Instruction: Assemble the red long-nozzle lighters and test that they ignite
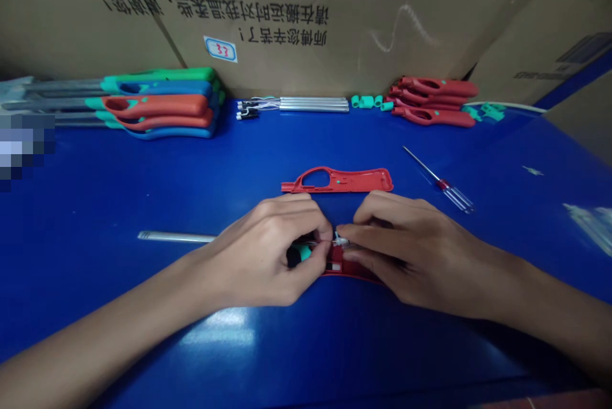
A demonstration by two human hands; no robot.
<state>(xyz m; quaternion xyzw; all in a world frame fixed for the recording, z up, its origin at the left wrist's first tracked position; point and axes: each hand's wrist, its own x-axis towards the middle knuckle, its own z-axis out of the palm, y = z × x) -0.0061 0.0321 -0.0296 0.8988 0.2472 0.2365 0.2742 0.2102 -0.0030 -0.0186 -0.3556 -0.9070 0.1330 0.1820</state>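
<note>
My left hand (258, 253) is curled around a small teal and black plastic part (302, 253), which it partly hides. My right hand (406, 250) pinches a small white wired piece (341, 240) between its fingertips, close to the left fingers. Beneath both hands lies a red plastic lighter handle shell (351, 272), mostly hidden. A second red shell half (337, 181) rests just beyond my hands, apart from them. A silver metal tube (174, 237) lies on the table, its right end running under my left hand.
Assembled red, blue and green lighter handles (157, 103) are stacked at back left. Along the back are silver tubes (313, 104), teal parts (366, 101) and red handles (433, 102). A screwdriver (444, 187) lies on the blue table (119, 205) at right. Cardboard boxes (248, 20) stand behind.
</note>
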